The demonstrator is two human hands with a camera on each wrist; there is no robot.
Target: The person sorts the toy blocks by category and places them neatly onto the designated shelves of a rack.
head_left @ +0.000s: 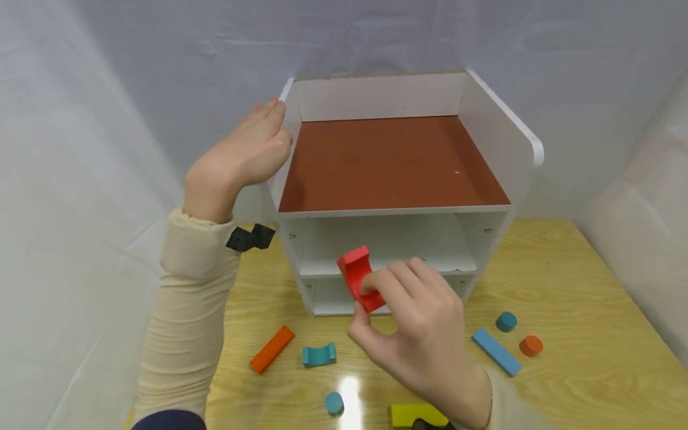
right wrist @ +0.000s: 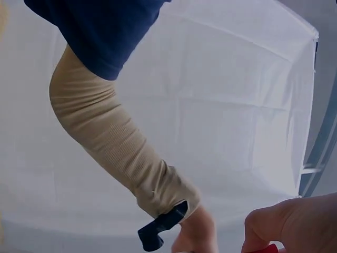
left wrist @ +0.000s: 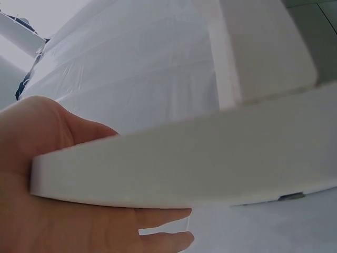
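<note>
Left hand: lies flat with straight fingers against the outer left wall of the white shelf unit, near its top rear corner; the left wrist view shows the palm pressed on the wall's edge. This grip is open and curls round nothing.
Left sleeve: cream knit, with a black strap at the wrist.
Shelf unit: stands on the wooden table, with a brown top tray and two open white compartments below.
Orange bar: lies flat on the table, left of the shelf's front.
Teal arch: just beside the orange bar, curve upward.
Teal cylinder: near the table's front edge.
Red arch block: held in the air in front of the shelf's compartments, tilted, notch facing up and left. It looks like painted wood, so probably light, stiff and smooth; the flat side faces would seem the surest place to take it, since the curved notch offers less contact.
Right hand: thumb and fingertips pinch the red arch block at its lower end; this grip is closed on the block.
Yellow block: at the bottom edge, partly hidden by the right wrist.
Blue bar: flat on the table, right of the hand.
Small teal cylinder and orange cylinder: near the blue bar, apart from each other.
</note>
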